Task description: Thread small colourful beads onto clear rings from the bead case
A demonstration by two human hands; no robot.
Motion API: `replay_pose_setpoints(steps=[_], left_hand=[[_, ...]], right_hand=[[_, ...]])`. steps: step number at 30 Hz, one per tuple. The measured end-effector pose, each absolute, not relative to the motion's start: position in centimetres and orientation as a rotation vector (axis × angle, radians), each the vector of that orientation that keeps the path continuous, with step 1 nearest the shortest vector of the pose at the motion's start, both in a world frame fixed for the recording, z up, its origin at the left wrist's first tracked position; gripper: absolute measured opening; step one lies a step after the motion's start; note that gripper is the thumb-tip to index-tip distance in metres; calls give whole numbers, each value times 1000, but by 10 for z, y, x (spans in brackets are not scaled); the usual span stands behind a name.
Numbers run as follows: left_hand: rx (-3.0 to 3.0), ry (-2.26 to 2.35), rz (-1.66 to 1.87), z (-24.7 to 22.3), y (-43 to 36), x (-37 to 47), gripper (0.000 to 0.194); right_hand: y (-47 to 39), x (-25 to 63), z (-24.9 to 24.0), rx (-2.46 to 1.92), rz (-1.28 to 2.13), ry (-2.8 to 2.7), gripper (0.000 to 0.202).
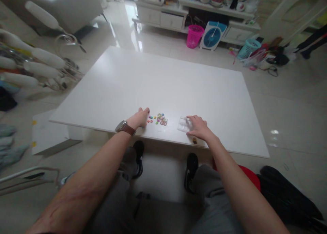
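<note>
Several small colourful pieces point(151, 117) and a cluster of ring-like trinkets point(161, 119) lie on the white table point(173, 87) near its front edge. My left hand point(140, 118) rests just left of the colourful pieces, fingers bent; whatever lies beneath it is hidden. To the right of the cluster is a clear compartment box point(184, 124), and my right hand point(198, 126) grips its right side between thumb and fingers. A small dark and yellow item point(194, 140) sits below my right hand by the table edge.
Beyond the table stand a pink basket point(194, 36), a blue fan point(213, 35) and a low white cabinet point(171, 20). White-padded metal chairs point(43, 70) are at the left. A red seat point(249, 176) shows at lower right.
</note>
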State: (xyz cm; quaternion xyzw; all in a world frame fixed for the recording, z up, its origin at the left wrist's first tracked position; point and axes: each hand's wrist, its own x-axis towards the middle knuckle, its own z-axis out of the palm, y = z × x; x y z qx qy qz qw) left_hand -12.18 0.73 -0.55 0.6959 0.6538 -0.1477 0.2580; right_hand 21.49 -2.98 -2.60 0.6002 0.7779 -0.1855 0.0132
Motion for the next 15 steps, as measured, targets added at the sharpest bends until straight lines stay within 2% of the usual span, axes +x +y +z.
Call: replay_pose_setpoints(steps=[2,5,10,15], left_hand=[[1913,1794,-402,-3,9,-121,70],[1981,1819,-350,-4,14,-116,67],[2144,1630,-84,-9,25,-95,28],[2194,1543,-68,-19,31,-74,17]], right_hand=[[-30,221,-24,1869,-551,2398,83],[-29,231,-22,1859,-513,2350,77],[-29,245,-25,1829,-503,2309,73],[-26,251,-27,1827,-495,2305,72]])
